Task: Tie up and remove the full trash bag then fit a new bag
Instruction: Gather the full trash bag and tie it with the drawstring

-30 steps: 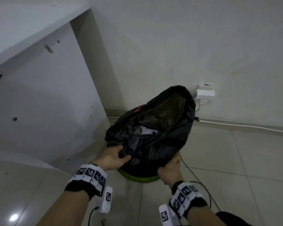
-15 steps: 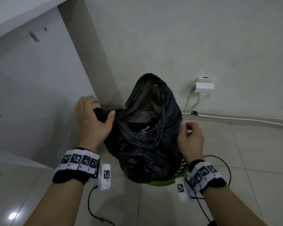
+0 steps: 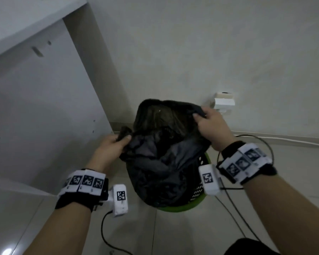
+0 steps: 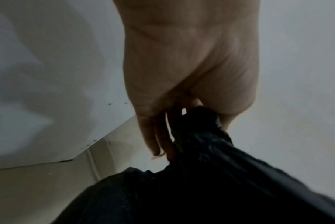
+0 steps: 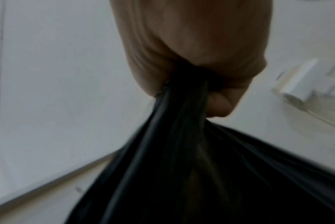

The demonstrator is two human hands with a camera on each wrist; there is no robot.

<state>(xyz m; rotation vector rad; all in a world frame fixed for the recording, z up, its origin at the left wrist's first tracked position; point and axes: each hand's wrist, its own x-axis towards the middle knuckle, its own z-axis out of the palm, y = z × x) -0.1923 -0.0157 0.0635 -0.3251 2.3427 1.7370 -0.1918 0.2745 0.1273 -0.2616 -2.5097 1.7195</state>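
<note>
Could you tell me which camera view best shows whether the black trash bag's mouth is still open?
The head view: the black trash bag gapes open between both hands above the green bin. Each wrist view shows only a gathered edge in a fist.

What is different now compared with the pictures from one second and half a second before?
The right hand, empty half a second ago, now grips the far right edge of the black trash bag. The left hand moved from the near rim and holds the left edge bunched. The bag's mouth is pulled wider. The bag stays in the green bin, still untied.
</note>
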